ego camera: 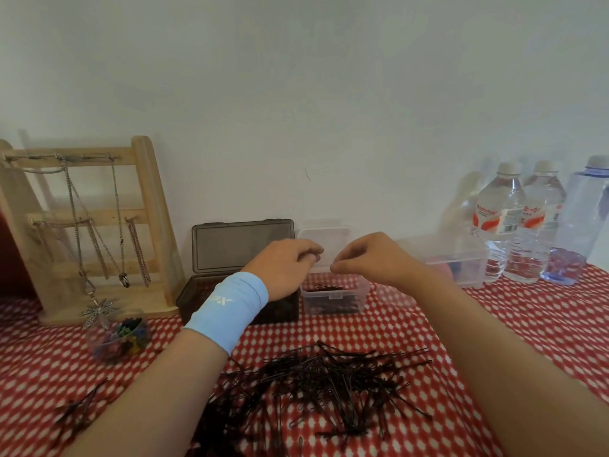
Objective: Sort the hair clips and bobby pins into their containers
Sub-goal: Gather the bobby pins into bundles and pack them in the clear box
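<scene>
Red checked tablecloth against a pale wall
Bobby pins heaped in front; left hand and right hand hover curled over the clear box, whether they grip anything unclear

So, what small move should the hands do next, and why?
Probably lower the left hand and right hand and release over the small clear box: both hover pinched above it, and it already holds bobby pins. What they pinch is too blurred to see.

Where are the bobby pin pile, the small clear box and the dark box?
bobby pin pile (329, 384), head view, middle of heap.
small clear box (333, 303), head view, front wall.
dark box (230, 245), head view, raised lid.
</scene>
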A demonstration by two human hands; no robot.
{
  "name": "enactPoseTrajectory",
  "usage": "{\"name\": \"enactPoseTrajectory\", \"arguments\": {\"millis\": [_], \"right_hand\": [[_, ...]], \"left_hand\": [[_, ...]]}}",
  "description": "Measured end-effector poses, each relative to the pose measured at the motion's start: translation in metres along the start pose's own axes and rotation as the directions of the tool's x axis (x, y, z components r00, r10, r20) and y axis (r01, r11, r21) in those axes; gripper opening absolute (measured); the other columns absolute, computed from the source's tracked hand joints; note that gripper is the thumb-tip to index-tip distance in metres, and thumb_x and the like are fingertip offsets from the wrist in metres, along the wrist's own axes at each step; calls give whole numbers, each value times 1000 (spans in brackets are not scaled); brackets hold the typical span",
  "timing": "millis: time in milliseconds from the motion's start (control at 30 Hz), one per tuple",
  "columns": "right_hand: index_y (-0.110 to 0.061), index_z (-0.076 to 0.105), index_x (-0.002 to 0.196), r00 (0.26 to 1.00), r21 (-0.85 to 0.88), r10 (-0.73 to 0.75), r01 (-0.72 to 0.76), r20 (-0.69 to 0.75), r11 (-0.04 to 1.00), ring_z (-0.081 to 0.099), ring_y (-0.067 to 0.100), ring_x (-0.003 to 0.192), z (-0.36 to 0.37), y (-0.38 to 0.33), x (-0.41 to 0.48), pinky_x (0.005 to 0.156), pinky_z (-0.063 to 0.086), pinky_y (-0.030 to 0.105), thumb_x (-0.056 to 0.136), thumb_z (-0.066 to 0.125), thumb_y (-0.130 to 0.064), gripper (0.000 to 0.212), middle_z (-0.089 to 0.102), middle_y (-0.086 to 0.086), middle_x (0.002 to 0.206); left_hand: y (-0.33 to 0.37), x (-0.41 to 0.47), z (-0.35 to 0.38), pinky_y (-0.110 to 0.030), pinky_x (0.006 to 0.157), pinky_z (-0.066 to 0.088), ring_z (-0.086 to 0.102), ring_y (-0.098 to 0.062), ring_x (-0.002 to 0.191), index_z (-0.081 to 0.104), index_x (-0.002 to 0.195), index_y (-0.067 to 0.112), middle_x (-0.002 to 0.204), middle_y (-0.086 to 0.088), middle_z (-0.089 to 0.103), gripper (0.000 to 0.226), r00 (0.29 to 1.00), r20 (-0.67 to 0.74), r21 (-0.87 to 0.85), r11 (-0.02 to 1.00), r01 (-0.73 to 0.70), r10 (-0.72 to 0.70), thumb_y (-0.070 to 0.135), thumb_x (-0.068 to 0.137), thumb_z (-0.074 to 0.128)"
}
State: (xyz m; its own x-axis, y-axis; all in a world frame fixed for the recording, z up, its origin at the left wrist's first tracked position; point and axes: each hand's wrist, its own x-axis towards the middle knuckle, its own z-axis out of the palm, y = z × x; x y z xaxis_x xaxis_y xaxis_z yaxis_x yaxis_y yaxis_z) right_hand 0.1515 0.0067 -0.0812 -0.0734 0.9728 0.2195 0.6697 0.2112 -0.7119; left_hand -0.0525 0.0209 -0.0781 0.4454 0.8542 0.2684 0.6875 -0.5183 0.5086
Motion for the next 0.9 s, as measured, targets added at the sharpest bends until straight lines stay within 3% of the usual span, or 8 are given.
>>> {"name": "enactPoseTrajectory", "arguments": {"millis": [100,267,433,533,633,700,833,900], "right_hand": [[-30,82,89,998,-312,10,9,59,950,63,-1,80,-7,5,-5,69,45,18,83,80,-35,8,71,-17,85],[-29,79,103,995,-433,-81,97,55,896,57,-1,85,-9,2,-14,83,42,22,94,65,-29,16,65,-17,97],[-27,80,102,980,-541,-42,144,196,829,66,14,93,2,-5,-18,90,55,37,96,59,-30,21,75,-6,103],[-28,78,107,984,-564,-124,177,131,806,61,10,95,-6,-12,-21,86,50,26,98,58,-28,22,72,-9,108],[-25,77,108,977,-470,-173,211,125,857,55,-1,82,-13,-31,-33,68,37,8,97,56,-20,24,69,-12,102],[-22,77,105,963,-420,-137,226,230,879,60,3,82,-15,-43,-46,69,43,14,94,58,-19,22,73,-8,98],[-25,74,109,853,-501,101,202,513,841,67,12,94,-13,-49,-73,91,54,35,85,68,-37,28,73,-8,103],[-32,63,131,788,-577,227,190,573,794,62,13,112,-14,-49,-86,105,47,40,74,76,-55,63,67,-11,125]], "left_hand": [[3,-7,8,-31,108,39,53,-15,125,58,134,29,137,6,59,36,989,148,153,987,-44,21,36,103,40],[2,-16,23,-43,108,36,50,-20,123,62,123,28,129,2,60,40,931,364,380,907,-183,35,47,102,32],[3,-19,26,-38,101,38,54,-22,115,61,118,27,120,1,62,30,949,305,438,874,-209,74,41,100,41],[4,-22,22,-37,110,32,46,-16,126,53,134,30,136,8,55,38,967,172,434,867,-245,187,37,98,45],[16,-31,10,-33,98,38,50,-13,108,60,116,26,114,8,61,23,935,-42,422,854,-304,353,30,96,49],[29,-45,4,-30,83,43,51,-10,88,60,99,25,93,12,58,12,918,-56,332,874,-354,393,22,92,51],[46,-78,7,-31,78,50,57,-14,88,59,101,24,93,11,58,13,942,219,248,919,-306,254,31,90,55],[42,-89,13,-33,98,46,52,-14,116,51,130,28,126,7,55,54,911,384,271,924,-269,152,56,85,60]]}}
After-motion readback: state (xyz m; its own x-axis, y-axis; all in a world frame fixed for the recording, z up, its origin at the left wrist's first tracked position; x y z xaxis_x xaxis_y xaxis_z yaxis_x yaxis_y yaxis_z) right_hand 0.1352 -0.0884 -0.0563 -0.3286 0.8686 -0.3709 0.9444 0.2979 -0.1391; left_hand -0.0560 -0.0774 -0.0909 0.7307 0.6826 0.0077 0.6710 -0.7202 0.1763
